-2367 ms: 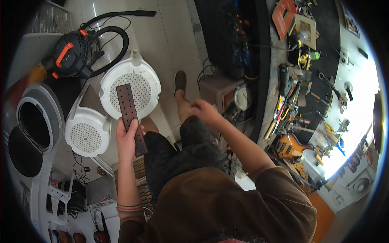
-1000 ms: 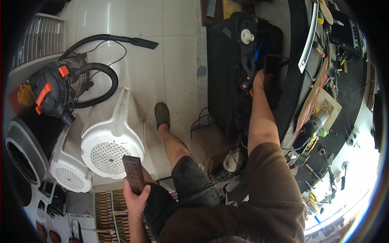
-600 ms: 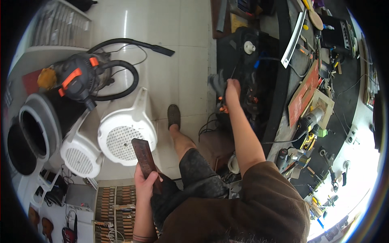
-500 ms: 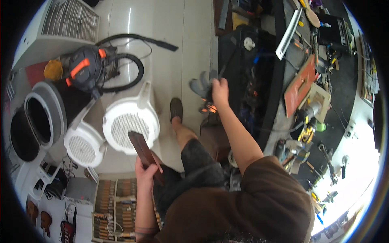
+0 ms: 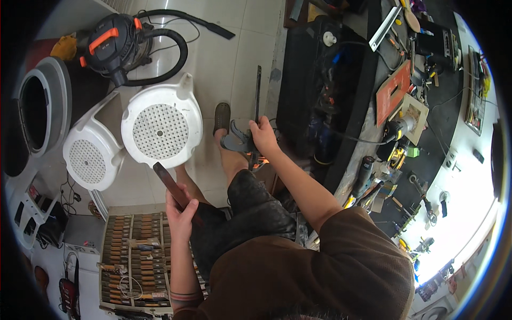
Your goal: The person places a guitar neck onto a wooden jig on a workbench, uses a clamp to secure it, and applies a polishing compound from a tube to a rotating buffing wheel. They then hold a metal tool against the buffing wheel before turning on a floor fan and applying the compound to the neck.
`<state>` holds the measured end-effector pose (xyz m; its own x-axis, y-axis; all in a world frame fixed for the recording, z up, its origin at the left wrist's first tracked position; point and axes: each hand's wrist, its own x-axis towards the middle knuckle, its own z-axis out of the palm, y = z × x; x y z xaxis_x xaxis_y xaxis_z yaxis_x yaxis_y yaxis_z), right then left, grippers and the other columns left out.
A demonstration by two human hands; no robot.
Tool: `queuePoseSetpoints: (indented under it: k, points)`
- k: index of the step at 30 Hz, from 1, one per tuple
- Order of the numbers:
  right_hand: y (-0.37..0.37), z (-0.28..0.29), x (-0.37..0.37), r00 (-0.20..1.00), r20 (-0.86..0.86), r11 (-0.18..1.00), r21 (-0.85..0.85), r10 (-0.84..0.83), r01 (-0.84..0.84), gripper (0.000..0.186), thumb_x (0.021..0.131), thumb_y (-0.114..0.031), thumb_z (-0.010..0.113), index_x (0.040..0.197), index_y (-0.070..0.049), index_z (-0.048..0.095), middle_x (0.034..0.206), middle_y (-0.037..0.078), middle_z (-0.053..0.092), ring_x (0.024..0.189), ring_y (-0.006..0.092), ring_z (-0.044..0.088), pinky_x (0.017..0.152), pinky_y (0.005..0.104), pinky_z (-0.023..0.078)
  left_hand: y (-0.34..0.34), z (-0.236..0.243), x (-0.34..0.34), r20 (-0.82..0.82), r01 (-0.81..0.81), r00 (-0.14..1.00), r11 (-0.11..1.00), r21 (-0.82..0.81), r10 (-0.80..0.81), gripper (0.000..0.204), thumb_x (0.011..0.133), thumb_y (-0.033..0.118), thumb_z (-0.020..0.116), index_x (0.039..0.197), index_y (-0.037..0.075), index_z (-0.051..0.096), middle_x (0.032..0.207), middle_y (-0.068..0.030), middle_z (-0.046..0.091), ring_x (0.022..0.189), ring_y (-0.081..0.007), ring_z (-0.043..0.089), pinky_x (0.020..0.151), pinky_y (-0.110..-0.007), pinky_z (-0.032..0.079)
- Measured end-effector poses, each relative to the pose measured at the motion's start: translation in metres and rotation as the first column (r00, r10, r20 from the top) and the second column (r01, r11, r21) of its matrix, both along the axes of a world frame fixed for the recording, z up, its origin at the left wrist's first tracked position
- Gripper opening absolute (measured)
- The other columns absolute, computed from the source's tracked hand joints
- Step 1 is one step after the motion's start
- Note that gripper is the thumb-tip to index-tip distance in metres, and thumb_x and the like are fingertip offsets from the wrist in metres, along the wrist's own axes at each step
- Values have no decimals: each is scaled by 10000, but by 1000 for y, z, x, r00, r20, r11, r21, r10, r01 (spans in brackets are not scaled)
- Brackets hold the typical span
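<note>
My left hand (image 5: 181, 213) is closed around a long strip of dark reddish-brown wood (image 5: 172, 182). Its far end overlaps the near edge of the larger white plastic stool in the picture; whether they touch I cannot tell. In my right hand (image 5: 263, 137) is a bar clamp (image 5: 237, 140) with curved grey handles and some orange parts. The clamp's dark bar (image 5: 258, 88) points away from me. It hangs over the floor, in front of my leg, left of the black bench. Part of the clamp is hidden behind my right hand.
Two white stools (image 5: 160, 133) (image 5: 89, 160) stand left, with a black and orange vacuum cleaner (image 5: 112, 45) beyond. A drawer-like rack of wood pieces (image 5: 144, 250) is at lower left. Rightward runs a bench (image 5: 426, 112) crowded with tools; an orange-red board (image 5: 393, 90) lies there.
My right hand has drawn the clamp leftward and nearer, and its bar now shows upright in the picture. My left hand still grips the wood, shifted slightly left. The whole view has shifted.
</note>
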<state>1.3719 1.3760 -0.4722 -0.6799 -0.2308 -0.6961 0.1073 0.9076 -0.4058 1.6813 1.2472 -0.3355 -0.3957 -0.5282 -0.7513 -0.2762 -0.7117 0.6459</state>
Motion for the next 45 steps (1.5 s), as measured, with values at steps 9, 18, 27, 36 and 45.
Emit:
queuePoseSetpoints:
  k: [9, 18, 27, 36, 45]
  points:
    - [38, -18, -16, 999, -30, 995, 93, -19, 22, 469, 1020, -364, 617, 1230, 54, 586, 1088, 308, 705, 1093, 471, 685, 949, 478, 519, 8, -17, -7, 52, 67, 996, 996, 52, -69, 505, 916, 46, 761, 1376, 52, 553, 1034, 5, 578, 937, -89, 555, 867, -258, 481]
    - [1, 72, 17, 929, 370, 959, -269, 15, 92, 243, 954, -197, 689, 1022, -6, 555, 908, 46, 573, 869, 165, 556, 812, 357, 488, 6, 36, -6, -78, -141, 985, 976, 168, 156, 433, 932, 100, 795, 1288, 28, 558, 939, -44, 642, 737, -161, 660, 689, -311, 559]
    - [-44, 228, 104, 705, 670, 922, -383, 231, 62, 265, 884, -61, 733, 831, -146, 487, 884, -27, 573, 994, 149, 597, 915, 304, 463, -76, 185, 72, -210, -372, 904, 927, 39, 372, 388, 1020, 150, 715, 1352, 43, 545, 995, -83, 711, 748, -177, 696, 638, -320, 593]
    - [-41, 314, 202, 423, 849, 888, -423, 317, 182, 208, 859, 66, 664, 1041, -34, 647, 1382, 144, 641, 1412, 306, 556, 1169, 407, 472, -121, 260, 195, -462, -410, 831, 903, -131, 311, 470, 1035, 124, 544, 1490, 77, 435, 1152, -143, 717, 954, -203, 692, 878, -366, 578]
    - [-82, 352, 182, 239, 902, 810, -176, 360, -559, 620, 989, -167, 772, 1473, 79, 473, 1246, 135, 724, 941, 181, 764, 796, 348, 670, -109, 304, 250, -578, -595, 679, 801, -71, 453, 454, 1119, 282, 298, 1505, 86, 433, 1175, -181, 703, 991, -272, 689, 905, -415, 566]
